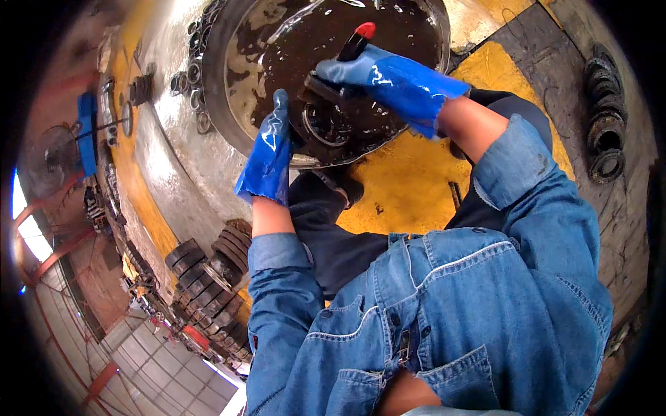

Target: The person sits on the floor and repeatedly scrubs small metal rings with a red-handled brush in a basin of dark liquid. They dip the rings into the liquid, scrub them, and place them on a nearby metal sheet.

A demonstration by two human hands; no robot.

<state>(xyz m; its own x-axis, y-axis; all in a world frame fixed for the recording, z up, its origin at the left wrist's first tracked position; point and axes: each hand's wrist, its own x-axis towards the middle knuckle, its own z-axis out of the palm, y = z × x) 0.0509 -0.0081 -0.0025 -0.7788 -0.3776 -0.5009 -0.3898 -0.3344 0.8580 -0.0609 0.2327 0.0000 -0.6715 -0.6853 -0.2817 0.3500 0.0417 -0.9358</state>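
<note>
My right hand, in a wet blue rubber glove, is closed around a brush with a black handle and a red end. The brush's dark, flat working end points down toward a dark, oily metal ring. My left hand, also in a blue glove, is at the ring's left side with its thumb upright. Its other fingers are mostly hidden behind the dark part. Both hands are over a wide round metal basin of dark brown liquid with shiny patches on its surface.
Several small metal rings lie left of the basin. Stacked dark ring parts stand at lower left. A row of black rings lies on the floor at right. My knees flank yellow-painted floor. A blue object stands far left.
</note>
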